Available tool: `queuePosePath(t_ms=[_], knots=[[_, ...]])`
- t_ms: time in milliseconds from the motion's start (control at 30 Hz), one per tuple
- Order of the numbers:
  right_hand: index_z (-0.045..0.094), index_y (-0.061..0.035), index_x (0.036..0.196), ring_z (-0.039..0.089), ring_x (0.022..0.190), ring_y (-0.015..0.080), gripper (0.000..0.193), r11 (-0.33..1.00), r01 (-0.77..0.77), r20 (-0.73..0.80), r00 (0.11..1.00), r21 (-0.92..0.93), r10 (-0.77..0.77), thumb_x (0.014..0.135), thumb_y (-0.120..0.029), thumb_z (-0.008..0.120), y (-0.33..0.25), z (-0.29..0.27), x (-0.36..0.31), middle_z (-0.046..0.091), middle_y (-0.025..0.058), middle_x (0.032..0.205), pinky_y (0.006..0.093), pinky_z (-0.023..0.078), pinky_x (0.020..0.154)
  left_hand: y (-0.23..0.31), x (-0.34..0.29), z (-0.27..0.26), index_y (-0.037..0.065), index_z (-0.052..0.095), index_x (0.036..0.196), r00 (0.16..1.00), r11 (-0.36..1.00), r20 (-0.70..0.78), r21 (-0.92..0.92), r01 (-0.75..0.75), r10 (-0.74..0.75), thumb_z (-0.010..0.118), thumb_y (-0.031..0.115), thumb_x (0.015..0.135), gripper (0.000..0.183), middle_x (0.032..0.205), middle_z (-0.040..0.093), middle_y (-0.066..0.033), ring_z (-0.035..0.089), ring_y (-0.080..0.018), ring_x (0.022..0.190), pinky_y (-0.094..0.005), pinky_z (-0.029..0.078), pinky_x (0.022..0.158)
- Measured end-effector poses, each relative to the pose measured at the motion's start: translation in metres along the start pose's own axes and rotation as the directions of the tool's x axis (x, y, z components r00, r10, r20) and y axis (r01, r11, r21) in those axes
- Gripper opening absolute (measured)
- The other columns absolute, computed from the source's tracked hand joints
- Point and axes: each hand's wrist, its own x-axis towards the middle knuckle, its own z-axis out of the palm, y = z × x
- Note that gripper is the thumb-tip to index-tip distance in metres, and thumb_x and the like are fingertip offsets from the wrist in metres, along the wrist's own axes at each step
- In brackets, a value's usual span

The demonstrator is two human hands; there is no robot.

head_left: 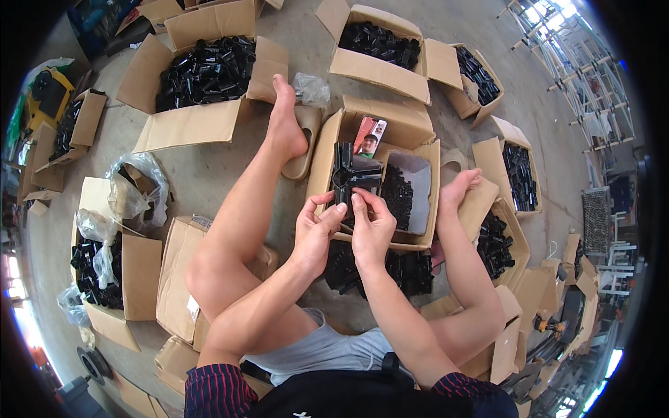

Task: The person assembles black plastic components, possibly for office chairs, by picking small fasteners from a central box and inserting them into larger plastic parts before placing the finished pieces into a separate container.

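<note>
On the grey floor (474, 28), at the far left, there is a wide open cardboard box (188, 127), and just to the right of it lies a crumpled clear bag (311, 90). A brown sandal (308, 122) is near this bag. Farther left stands a yellow and black machine (64, 90). At the left side, clear plastic wrapping (157, 184) lies against another open carton (143, 279). A dark wheel-like object (94, 366) is at the near left. On the far right are silvery metal racks (585, 83).
</note>
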Motion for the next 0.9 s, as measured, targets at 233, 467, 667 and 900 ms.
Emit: queuePosePath(t_ms=[233,467,667,900], knots=[[0.072,0.0016,0.11,0.063,0.087,0.0091,0.021,0.999,0.0,-0.042,0.999,-0.037,-0.001,0.1,-0.016,0.07,-0.007,0.003,-0.006,0.07,0.004,0.096,0.0252,0.051,0.078,-0.007,0.002,-0.006,0.006,0.056,0.123,0.999,0.999,-0.033,0.015,0.034,-0.034,0.077,0.008,0.092,0.038,0.086,0.062,0.0014,0.057,-0.0079,0.073,-0.0235,0.049,0.066],[0.073,0.0034,0.111,0.064,0.088,0.009,0.021,0.983,0.115,-0.001,0.993,-0.142,-0.116,0.098,-0.014,0.071,-0.015,0.0,-0.004,0.07,0.0046,0.099,0.0255,0.052,0.08,0.008,-0.002,0.006,0.006,0.056,0.122,0.999,0.998,-0.031,0.061,-0.013,0.015,0.078,0.008,0.091,0.038,0.085,0.062,0.0019,0.057,-0.0078,0.074,-0.0237,0.049,0.065],[0.073,0.0026,0.106,0.065,0.084,0.0125,0.02,0.995,0.017,-0.032,0.999,-0.102,-0.02,0.098,-0.016,0.071,-0.017,-0.001,-0.003,0.071,0.0063,0.094,0.0275,0.052,0.076,0.002,-0.004,0.003,0.005,0.056,0.122,0.999,0.996,-0.012,0.072,-0.046,0.047,0.077,0.007,0.091,0.038,0.09,0.063,-0.0002,0.059,-0.009,0.078,-0.0242,0.051,0.067],[0.074,0.0018,0.105,0.065,0.083,0.0141,0.02,0.992,0.083,-0.053,0.995,-0.092,-0.088,0.098,-0.017,0.072,-0.008,-0.004,-0.006,0.071,0.0079,0.094,0.0285,0.052,0.075,-0.002,-0.005,0.003,0.005,0.056,0.123,0.998,0.995,0.003,0.074,-0.066,0.066,0.077,0.006,0.091,0.038,0.096,0.065,-0.0027,0.062,-0.0104,0.082,-0.0249,0.053,0.07]])
